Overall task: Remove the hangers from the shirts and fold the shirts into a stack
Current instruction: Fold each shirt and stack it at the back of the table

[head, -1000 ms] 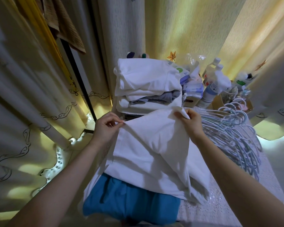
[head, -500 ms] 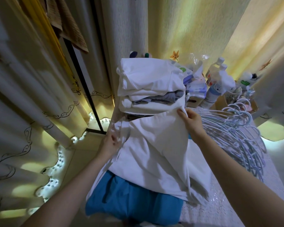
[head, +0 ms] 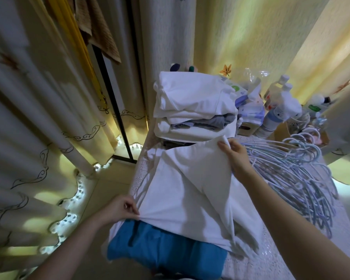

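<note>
A white shirt (head: 182, 190) lies spread on the table in front of me, partly folded, with a diagonal crease. My left hand (head: 119, 209) pinches its near left edge, bunching the cloth. My right hand (head: 233, 154) pinches the far right corner, held slightly above the table. Behind it stands a stack of folded shirts (head: 194, 110), mostly white with a grey one between. A blue garment (head: 166, 251) lies under the white shirt at the near edge. A pile of pale blue hangers (head: 291, 174) lies on the right.
Bottles and packets (head: 277, 110) crowd the table's far right corner. Curtains (head: 38, 128) hang close on the left and behind, and a black rack pole (head: 113, 102) stands at the left. The lace-covered table (head: 271, 259) shows at the near right.
My left hand let go of the far left corner, slid down the left edge toward me and now pinches the near left edge. My right hand kept its corner.
</note>
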